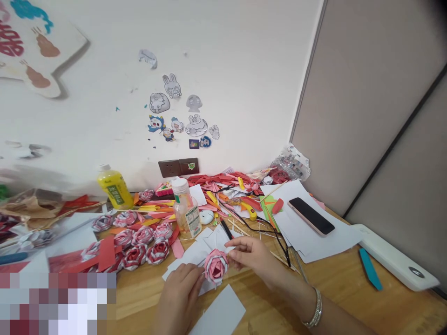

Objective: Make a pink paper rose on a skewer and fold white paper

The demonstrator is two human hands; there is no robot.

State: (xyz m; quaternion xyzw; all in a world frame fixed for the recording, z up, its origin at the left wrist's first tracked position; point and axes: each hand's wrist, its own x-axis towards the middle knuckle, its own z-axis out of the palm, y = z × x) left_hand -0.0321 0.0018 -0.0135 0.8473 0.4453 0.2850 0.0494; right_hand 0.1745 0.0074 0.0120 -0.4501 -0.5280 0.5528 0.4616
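A pink and white paper rose (216, 266) is between my two hands, low in the middle of the head view, over white paper sheets. My left hand (182, 284) has its fingers bent together at the flower's left edge. My right hand (250, 255) is at the flower's right side, with thumb and forefinger pinched near its upper right edge on what looks like a small white paper piece. A loose white sheet (221, 313) lies just in front of the rose.
Finished paper roses (134, 256) and red strips lie at the left. Behind stand a yellow bottle (116, 187) and a clear jar (186, 209). A phone (310, 216), a teal cutter (370, 269) and a white device (394, 258) are at the right.
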